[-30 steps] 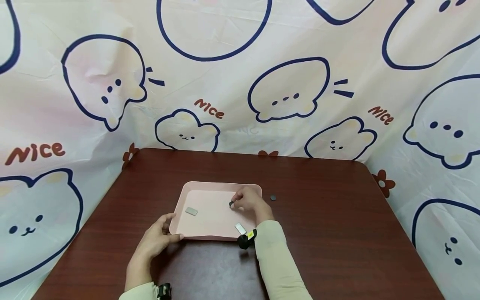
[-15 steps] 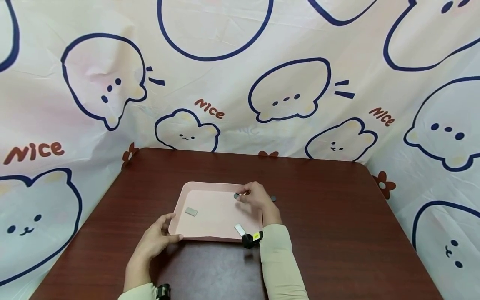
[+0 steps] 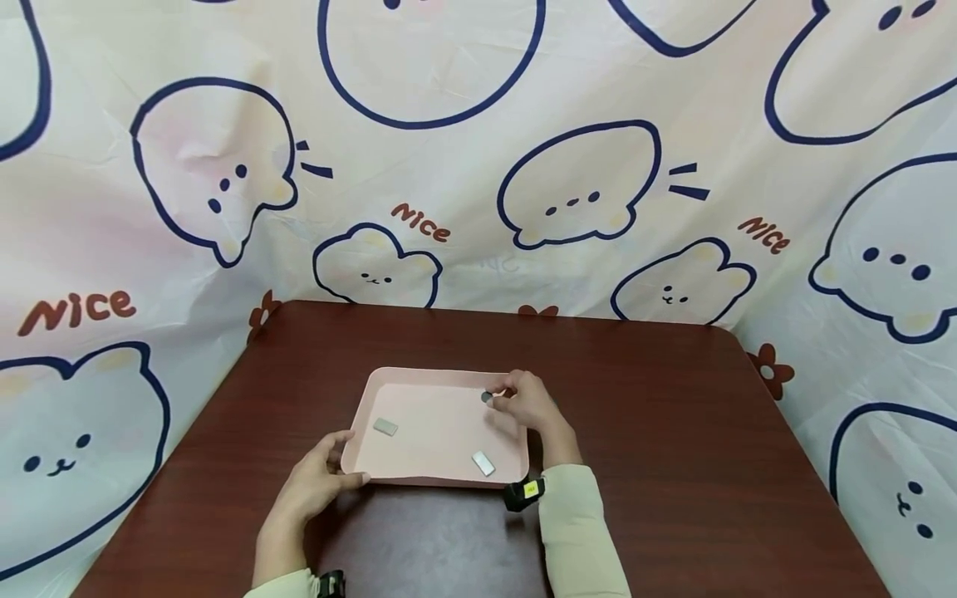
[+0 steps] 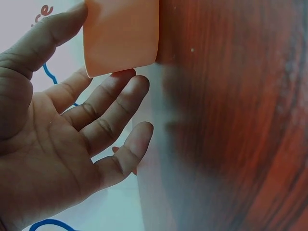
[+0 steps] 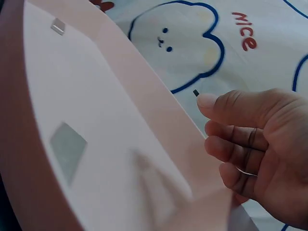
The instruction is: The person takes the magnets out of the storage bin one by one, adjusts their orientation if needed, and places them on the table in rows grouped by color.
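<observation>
Right hand (image 3: pixel 529 403) pinches a small dark disc (image 3: pixel 487 397) over the pink tray's (image 3: pixel 441 477) far right corner. Left hand (image 3: pixel 317 482), fingers relaxed, touches its near left corner on the surface (image 3: pixel 673 465).

You are wearing cream long sleeves on both arms, your left hand (image 3: pixel 314 486) and right hand (image 3: pixel 532 404) bare. A black wrist camera (image 3: pixel 523 494) with a yellow tag is sitting at your right cuff.
</observation>
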`<action>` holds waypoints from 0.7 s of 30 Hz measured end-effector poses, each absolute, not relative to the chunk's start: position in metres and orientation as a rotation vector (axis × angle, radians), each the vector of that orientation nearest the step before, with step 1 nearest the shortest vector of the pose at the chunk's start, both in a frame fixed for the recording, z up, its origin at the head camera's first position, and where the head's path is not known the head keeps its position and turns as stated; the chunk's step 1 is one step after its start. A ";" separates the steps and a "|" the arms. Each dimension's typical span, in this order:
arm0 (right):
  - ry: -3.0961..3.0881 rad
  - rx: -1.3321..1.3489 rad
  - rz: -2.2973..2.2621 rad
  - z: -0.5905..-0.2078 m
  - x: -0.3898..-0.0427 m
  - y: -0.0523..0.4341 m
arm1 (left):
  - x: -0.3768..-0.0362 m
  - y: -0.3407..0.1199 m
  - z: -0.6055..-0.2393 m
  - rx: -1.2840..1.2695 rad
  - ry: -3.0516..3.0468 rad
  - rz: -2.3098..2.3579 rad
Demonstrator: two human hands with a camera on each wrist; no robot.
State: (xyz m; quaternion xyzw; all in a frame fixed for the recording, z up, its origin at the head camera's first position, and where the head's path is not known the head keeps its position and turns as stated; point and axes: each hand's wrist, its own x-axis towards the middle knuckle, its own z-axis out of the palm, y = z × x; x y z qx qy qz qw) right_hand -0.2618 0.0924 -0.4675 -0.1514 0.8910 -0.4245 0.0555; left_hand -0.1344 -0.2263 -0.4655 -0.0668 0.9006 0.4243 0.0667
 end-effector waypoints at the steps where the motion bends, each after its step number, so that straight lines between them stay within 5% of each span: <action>1: 2.707 -0.444 -1.294 -0.469 -0.260 0.096 | -0.134 -0.226 -0.466 -0.210 2.710 1.279; 21: 2.748 -0.325 -1.351 -0.462 -0.253 0.155 | -0.136 -0.226 -0.466 -0.217 2.703 1.263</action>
